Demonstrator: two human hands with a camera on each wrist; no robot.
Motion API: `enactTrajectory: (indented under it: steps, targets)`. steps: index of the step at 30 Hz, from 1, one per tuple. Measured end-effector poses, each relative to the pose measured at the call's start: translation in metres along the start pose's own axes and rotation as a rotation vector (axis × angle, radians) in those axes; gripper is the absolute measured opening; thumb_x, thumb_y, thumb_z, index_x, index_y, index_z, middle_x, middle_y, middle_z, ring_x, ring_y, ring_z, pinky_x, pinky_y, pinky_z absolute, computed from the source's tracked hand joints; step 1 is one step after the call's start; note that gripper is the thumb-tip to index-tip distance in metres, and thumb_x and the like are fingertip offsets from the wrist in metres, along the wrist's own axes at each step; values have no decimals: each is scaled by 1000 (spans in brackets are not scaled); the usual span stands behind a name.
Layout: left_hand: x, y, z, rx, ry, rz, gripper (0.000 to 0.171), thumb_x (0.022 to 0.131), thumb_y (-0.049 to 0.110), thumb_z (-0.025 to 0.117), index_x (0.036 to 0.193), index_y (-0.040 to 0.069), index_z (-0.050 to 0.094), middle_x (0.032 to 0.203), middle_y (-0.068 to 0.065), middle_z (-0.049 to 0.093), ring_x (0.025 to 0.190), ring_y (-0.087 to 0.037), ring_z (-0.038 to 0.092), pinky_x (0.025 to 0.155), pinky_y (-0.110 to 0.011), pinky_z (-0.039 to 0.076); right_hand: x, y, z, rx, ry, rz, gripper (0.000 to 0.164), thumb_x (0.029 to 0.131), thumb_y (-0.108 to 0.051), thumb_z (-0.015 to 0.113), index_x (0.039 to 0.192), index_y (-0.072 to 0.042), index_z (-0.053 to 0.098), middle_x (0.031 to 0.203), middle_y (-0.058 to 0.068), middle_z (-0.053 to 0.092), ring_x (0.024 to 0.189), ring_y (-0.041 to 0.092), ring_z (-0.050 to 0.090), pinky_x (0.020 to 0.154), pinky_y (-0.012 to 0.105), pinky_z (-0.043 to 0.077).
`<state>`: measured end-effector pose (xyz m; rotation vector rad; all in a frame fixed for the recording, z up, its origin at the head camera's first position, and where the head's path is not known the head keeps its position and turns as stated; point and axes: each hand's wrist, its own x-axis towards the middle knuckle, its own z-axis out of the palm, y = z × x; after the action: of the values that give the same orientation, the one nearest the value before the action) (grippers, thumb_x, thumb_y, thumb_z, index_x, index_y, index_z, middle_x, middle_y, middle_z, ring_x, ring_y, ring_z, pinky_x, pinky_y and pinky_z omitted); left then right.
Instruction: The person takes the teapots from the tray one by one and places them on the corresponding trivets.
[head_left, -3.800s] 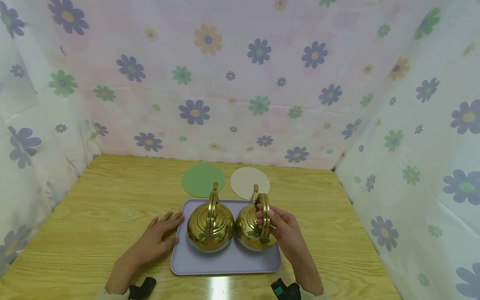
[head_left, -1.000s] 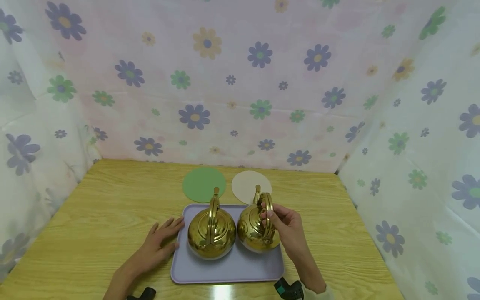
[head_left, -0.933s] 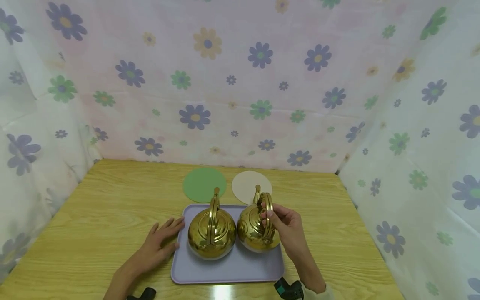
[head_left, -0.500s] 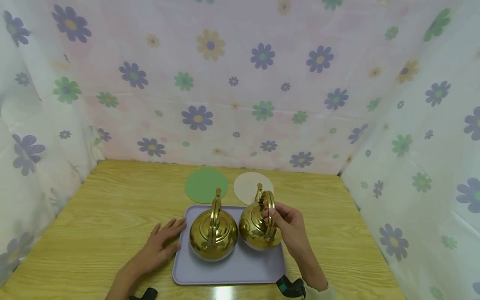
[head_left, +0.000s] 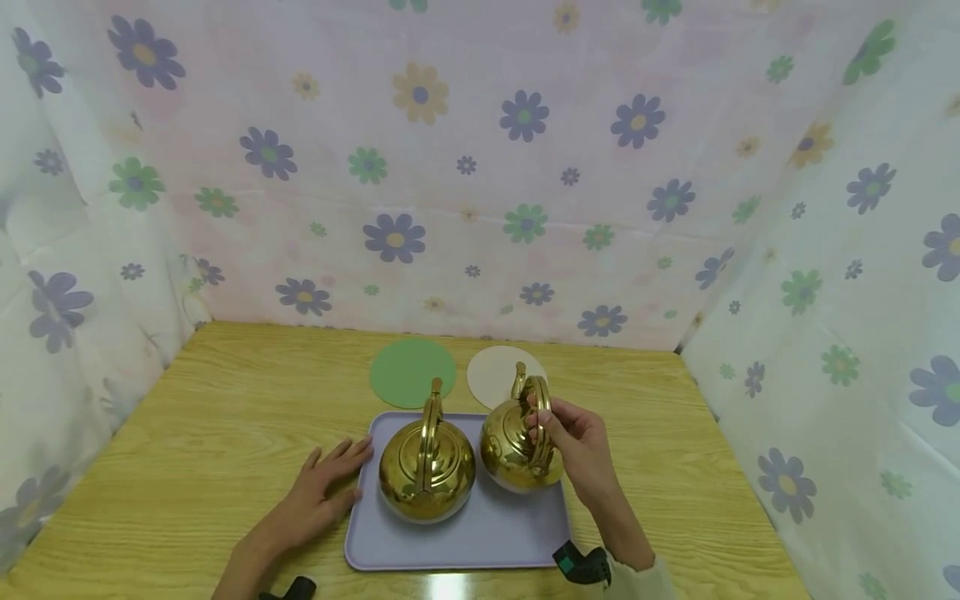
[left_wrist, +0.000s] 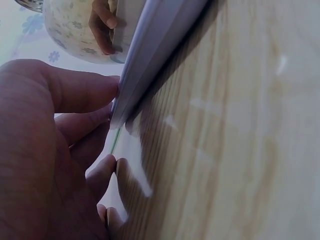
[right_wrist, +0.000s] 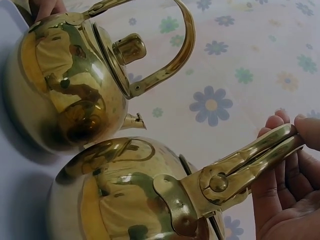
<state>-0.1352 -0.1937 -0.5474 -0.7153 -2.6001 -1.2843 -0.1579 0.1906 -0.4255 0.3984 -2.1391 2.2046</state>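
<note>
Two gold kettles are over a lilac tray (head_left: 450, 550). My right hand (head_left: 585, 450) grips the upright handle of the right kettle (head_left: 512, 457), fingers curled through it and thumb on the near side. That kettle leans a little and seems just off the tray. The left kettle (head_left: 420, 496) stands upright on the tray, its handle up and spout pointing away. My left hand (head_left: 318, 492) rests at the tray's left edge with fingers spread; in the left wrist view its thumb and fingertips touch the tray's rim (left_wrist: 160, 45).
Behind the tray lie a green round mat (head_left: 408, 367) and a cream round mat (head_left: 495, 371), side by side on the wooden table (head_left: 247, 392). The right kettle's spout overlaps the cream mat in the head view. A flowered curtain (head_left: 465, 208) encloses the back and sides.
The right hand has raised the right kettle slightly, and its base has shifted up in the view, away from the left kettle. The left hand stays at the tray's edge.
</note>
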Motion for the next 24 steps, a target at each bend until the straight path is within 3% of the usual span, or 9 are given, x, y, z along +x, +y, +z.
enactTrajectory:
  steps: [8, 24]
  targets:
    - [1, 2, -1, -2, -5, -14, 51, 92, 15, 70, 141, 6, 60, 152, -16, 51, 150, -17, 29, 112, -78, 10, 4, 2, 0, 1, 19, 16, 40, 103, -10, 59, 121, 25, 56, 92, 5, 75, 82, 7, 68, 77, 23, 59]
    - [1, 4, -2, -7, -16, -34, 51, 92, 15, 70, 141, 5, 60, 152, -17, 51, 150, -26, 33, 111, -78, 10, 12, 2, 1, 26, 23, 9, 40, 103, -11, 59, 120, 25, 57, 97, 6, 74, 87, 10, 69, 77, 23, 60]
